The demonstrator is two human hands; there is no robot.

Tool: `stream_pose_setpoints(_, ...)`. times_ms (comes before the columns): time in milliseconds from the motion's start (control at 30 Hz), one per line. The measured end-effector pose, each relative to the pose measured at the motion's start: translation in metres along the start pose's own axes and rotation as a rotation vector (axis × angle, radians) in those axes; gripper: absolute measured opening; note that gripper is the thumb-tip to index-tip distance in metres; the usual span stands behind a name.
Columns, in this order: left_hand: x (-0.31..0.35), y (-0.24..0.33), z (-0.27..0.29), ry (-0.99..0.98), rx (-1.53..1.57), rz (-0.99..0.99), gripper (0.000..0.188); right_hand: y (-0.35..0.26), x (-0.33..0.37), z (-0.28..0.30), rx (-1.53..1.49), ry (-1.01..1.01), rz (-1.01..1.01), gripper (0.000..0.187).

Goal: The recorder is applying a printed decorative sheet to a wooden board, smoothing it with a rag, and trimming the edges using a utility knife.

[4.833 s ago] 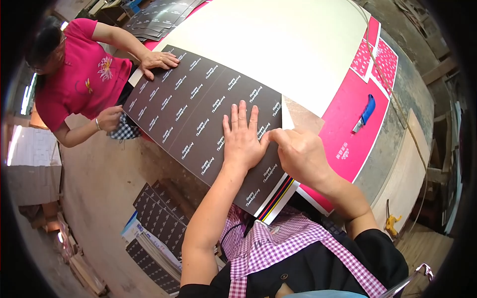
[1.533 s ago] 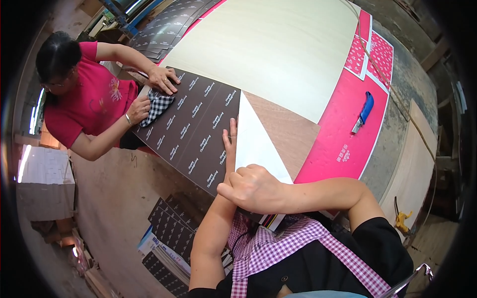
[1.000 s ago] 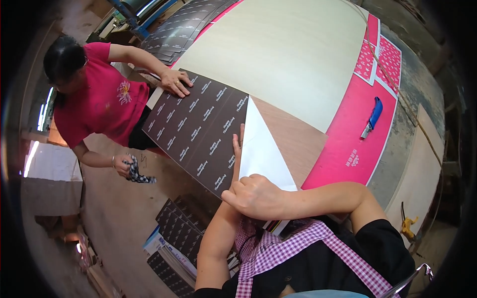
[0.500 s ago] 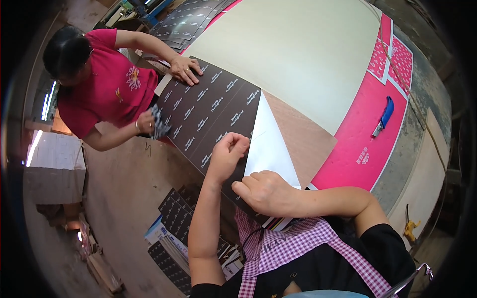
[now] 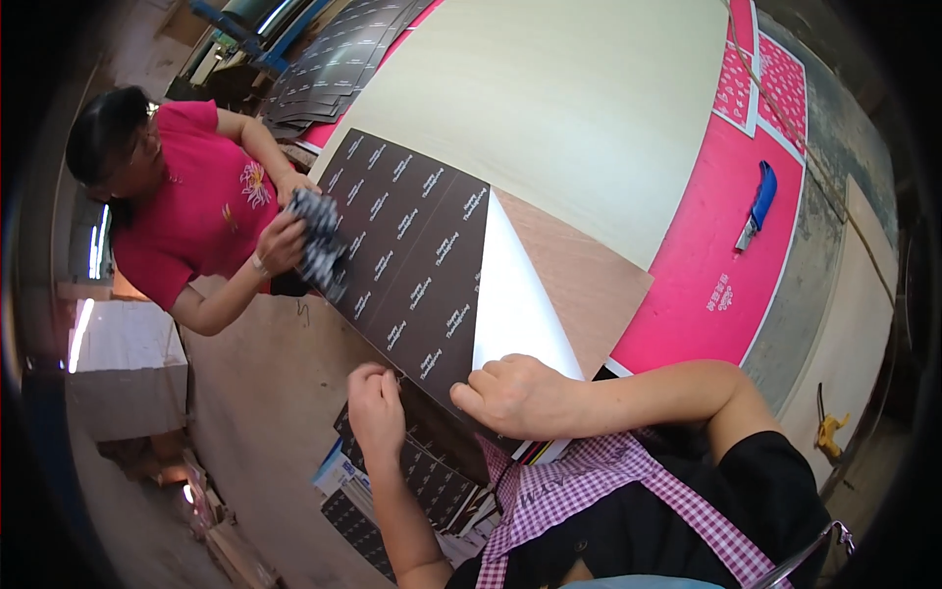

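Note:
A dark brown printed paper sheet [image 5: 412, 265] with rows of white lettering lies over a wooden board [image 5: 559, 260]. Its near right part is turned back, showing a white underside [image 5: 515, 304]. At that folded edge my right hand [image 5: 522, 397] is closed in a fist on the sheet. My left hand [image 5: 377, 407] is just off the sheet's near left edge, fingers curled together; whatever may be pinched in them is too small to make out. Across the sheet, a co-worker's hand [image 5: 281, 243] holds a crumpled black-and-white cloth [image 5: 319, 240] on its far left edge.
A large cream board [image 5: 569, 98] lies behind the sheet. On the pink printed sheet [image 5: 687, 304] to the right rests a blue utility knife [image 5: 756, 208]. Dark printed sheets [image 5: 334, 69] are stacked at the back left. A yellow-handled tool [image 5: 832, 432] lies far right; boxes [image 5: 132, 368] stand on the floor.
My left hand has moved left and nearer me, off the sheet's surface. My right hand stays at the fold. The co-worker's hand has brought the cloth up onto the sheet, the other hand drawing back.

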State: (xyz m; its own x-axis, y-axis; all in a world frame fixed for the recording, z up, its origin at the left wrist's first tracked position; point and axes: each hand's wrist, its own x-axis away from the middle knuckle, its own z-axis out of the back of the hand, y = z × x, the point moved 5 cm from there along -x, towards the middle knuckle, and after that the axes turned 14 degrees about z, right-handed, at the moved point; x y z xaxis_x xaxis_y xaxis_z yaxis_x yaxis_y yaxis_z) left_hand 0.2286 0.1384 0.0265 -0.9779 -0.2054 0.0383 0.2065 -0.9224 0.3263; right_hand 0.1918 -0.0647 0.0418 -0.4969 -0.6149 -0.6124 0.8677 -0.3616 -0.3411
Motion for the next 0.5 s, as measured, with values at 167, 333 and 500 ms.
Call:
stream_pose_setpoints(167,0.003,0.067,0.008,-0.297,0.731,-0.047,0.05,-0.004,-0.003,0.001,0.029,0.016,0.032,0.012)
stream_pose_setpoints(333,-0.047,0.122,-0.062,-0.862,0.283,-0.098,0.041,-0.009,-0.009,-0.003,0.039,-0.002,0.09,0.015)
stream_pose_setpoints(500,-0.053,0.145,-0.099,-1.169,0.374,-0.057,0.041,-0.005,0.0,0.005,0.161,-0.043,0.234,0.018)
